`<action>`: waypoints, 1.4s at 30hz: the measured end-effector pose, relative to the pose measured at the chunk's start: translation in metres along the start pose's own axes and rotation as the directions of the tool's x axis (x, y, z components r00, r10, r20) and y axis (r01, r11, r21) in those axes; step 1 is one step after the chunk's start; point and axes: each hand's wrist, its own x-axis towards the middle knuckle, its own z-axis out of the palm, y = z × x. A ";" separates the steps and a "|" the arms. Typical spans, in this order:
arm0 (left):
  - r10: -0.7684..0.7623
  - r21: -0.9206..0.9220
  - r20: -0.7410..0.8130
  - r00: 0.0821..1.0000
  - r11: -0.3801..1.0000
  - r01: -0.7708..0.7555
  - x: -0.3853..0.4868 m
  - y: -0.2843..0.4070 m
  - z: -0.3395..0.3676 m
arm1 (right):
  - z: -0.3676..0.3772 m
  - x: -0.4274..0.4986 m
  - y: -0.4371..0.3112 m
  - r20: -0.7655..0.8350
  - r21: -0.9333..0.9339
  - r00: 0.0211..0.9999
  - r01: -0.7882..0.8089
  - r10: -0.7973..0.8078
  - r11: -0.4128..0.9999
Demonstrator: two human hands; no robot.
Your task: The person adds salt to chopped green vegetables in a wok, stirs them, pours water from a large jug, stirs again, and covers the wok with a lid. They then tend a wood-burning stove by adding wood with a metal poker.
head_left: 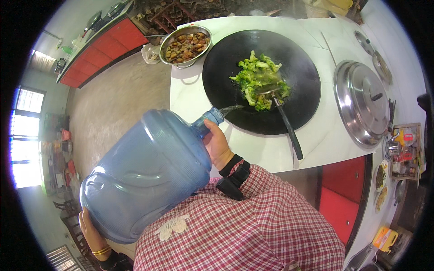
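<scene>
A large blue plastic water-cooler bottle (149, 172) lies tilted across my front, its neck towards a big black wok (223, 78). Water runs from its mouth into the wok. My right hand (218, 144) grips the bottle's neck. At the bottle's base is my left hand (90, 230), its fingers against the side; part of it is hidden behind the bottle. In the wok lie pieces of green broccoli (252, 79), with steam over them. A metal spatula (288, 127) rests its blade among them, its black handle over the rim towards me.
A metal bowl of browned chunks (186, 47) stands left of the wok on the white tiled stove top (257, 152). A large steel lid (362, 103) lies at the right. Beyond it are a rack of seasoning bottles (407, 149) and plates of food (381, 174). Red cabinets (105, 50) stand far left.
</scene>
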 end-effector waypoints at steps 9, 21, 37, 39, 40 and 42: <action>0.179 0.530 0.062 0.982 0.828 -0.184 -0.003 -0.001 0.003 | -0.007 -0.001 -0.003 -0.054 -0.053 0.998 0.033 -0.036 0.998; 0.370 0.522 0.174 0.913 0.751 -0.404 0.029 -0.005 0.021 | -0.019 -0.026 -0.029 -0.084 -0.021 0.991 0.107 -0.108 0.994; 0.234 0.101 0.146 0.961 0.963 -0.249 0.052 0.008 0.041 | -0.015 -0.030 -0.036 -0.100 -0.046 0.982 0.157 -0.161 0.986; -0.053 -0.368 0.193 0.980 0.922 0.123 0.055 0.007 0.046 | -0.013 -0.021 -0.037 -0.122 -0.116 0.969 0.199 -0.213 0.973; -0.104 -0.359 0.146 0.984 0.921 0.151 0.053 0.004 0.051 | -0.009 -0.018 -0.041 -0.076 -0.128 0.974 0.201 -0.212 0.971; -0.109 -0.417 0.061 0.992 0.900 0.125 0.050 -0.004 0.068 | 0.005 -0.013 -0.053 -0.107 -0.153 0.975 0.179 -0.196 0.972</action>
